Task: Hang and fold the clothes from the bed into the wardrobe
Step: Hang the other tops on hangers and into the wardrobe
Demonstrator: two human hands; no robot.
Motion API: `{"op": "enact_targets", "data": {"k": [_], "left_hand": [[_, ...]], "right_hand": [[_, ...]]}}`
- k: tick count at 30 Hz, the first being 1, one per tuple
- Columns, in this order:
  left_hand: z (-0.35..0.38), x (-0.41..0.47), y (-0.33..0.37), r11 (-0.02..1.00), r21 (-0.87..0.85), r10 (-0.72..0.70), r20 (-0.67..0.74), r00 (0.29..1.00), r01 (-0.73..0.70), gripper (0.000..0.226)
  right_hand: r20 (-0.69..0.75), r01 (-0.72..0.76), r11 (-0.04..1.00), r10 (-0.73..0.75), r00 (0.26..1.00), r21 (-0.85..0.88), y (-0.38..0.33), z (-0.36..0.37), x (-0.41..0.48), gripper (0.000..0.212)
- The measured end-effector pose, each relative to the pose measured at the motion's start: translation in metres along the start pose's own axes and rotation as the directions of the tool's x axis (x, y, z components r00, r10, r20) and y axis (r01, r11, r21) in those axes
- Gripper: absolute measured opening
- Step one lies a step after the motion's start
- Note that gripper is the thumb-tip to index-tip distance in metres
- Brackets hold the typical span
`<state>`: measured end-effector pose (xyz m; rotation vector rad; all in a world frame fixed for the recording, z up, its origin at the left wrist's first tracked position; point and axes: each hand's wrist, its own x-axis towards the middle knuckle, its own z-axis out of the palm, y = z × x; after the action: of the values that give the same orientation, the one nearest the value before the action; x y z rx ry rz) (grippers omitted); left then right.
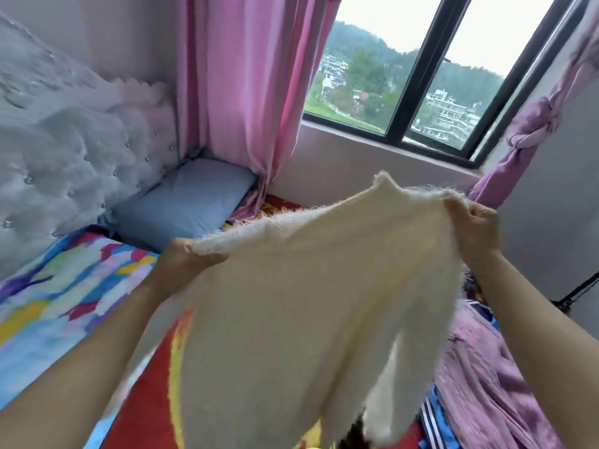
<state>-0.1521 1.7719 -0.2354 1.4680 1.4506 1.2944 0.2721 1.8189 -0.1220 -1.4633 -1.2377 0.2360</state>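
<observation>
We see a cream, fuzzy knitted sweater held up in the air above the bed, spread out between both hands. The left hand pinches one top corner of the knit, thumb on the side facing us and the fingers curled behind the fabric. The right hand grips the other top corner, higher than the left, with its fingers bunched round the fluffy edge. Between the two hands the upper edge runs taut, with a small peak of fabric sticking up near the right hand. The rest of the sweater hangs down loosely, and at the bottom it splits into narrower hanging parts; we cannot tell whether its lowest part touches the bed.

Below it we see the bed's bright patchwork cover of blue, yellow, pink and red. A blue pillow lies in the bed's far corner, against the white tufted headboard that runs along the head edge. A pink curtain drops down to that same corner, just beside the pillow. At the bed's right edge, partly hidden by the sweater and the right forearm, lies a crumpled mauve garment, and a blue striped cloth shows beside it. Beyond the bed's far edge is a dark-framed window, with a knotted mauve curtain to its right.
</observation>
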Motion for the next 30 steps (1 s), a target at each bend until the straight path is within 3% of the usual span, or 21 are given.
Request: {"op": "enact_targets", "data": {"k": [2, 5, 8, 11, 14, 15, 18, 22, 24, 25, 28, 30], "left_hand": [[-0.024, -0.001, 0.0, 1.0, 0.009, 0.006, -0.014, 1.0, -0.006, 0.061], [-0.043, -0.005, -0.022, 0.997, 0.062, -0.041, 0.027, 0.999, 0.039, 0.053], [-0.041, -0.015, -0.062, 0.987, 0.089, -0.138, 0.079, 0.987, 0.131, 0.058], [-0.04, -0.028, -0.118, 0.956, 0.128, -0.27, 0.026, 0.962, 0.265, 0.025], [-0.039, -0.048, -0.154, 0.912, 0.197, -0.378, 0.065, 0.924, 0.359, 0.019], [-0.037, -0.056, -0.162, 0.885, 0.221, -0.439, 0.102, 0.893, 0.41, 0.026], [-0.028, -0.07, -0.177, 0.81, 0.33, -0.544, 0.115, 0.831, 0.484, 0.08], [-0.01, -0.072, -0.183, 0.669, 0.652, -0.645, 0.27, 0.715, 0.357, 0.069], [0.002, -0.064, -0.183, 0.61, 0.734, -0.634, 0.225, 0.74, 0.299, 0.061], [0.007, -0.059, -0.179, 0.633, 0.707, -0.601, 0.19, 0.776, 0.317, 0.057], [0.021, -0.042, -0.17, 0.801, 0.367, -0.542, 0.114, 0.832, 0.472, 0.035], [0.035, -0.032, -0.168, 0.844, 0.318, -0.498, 0.162, 0.852, 0.433, 0.02]], "right_hand": [[-0.008, -0.016, 1.0, 0.016, 1.0, 0.001, 0.005, 0.022, -0.008, 0.051], [0.061, -0.101, 0.995, 0.101, 0.993, -0.004, 0.026, 0.058, -0.032, 0.053], [0.17, -0.193, 0.969, 0.219, 0.961, -0.156, 0.061, 0.084, -0.068, 0.047], [0.289, -0.263, 0.904, 0.365, 0.885, -0.338, 0.109, 0.099, -0.108, 0.046], [0.39, -0.279, 0.84, 0.477, 0.787, -0.466, 0.144, 0.108, -0.137, 0.041], [0.411, -0.276, 0.838, 0.485, 0.772, -0.471, 0.154, 0.115, -0.143, 0.044], [0.466, -0.242, 0.84, 0.482, 0.742, -0.485, 0.17, 0.134, -0.15, 0.048], [0.466, -0.228, 0.841, 0.475, 0.747, -0.491, 0.183, 0.157, -0.145, 0.048], [0.461, -0.207, 0.853, 0.445, 0.768, -0.48, 0.188, 0.17, -0.135, 0.048], [0.445, -0.218, 0.854, 0.444, 0.777, -0.472, 0.188, 0.176, -0.129, 0.046], [0.378, -0.306, 0.84, 0.488, 0.787, -0.449, 0.199, 0.189, -0.109, 0.033], [0.352, -0.326, 0.797, 0.538, 0.766, -0.509, 0.216, 0.197, -0.1, 0.04]]}}
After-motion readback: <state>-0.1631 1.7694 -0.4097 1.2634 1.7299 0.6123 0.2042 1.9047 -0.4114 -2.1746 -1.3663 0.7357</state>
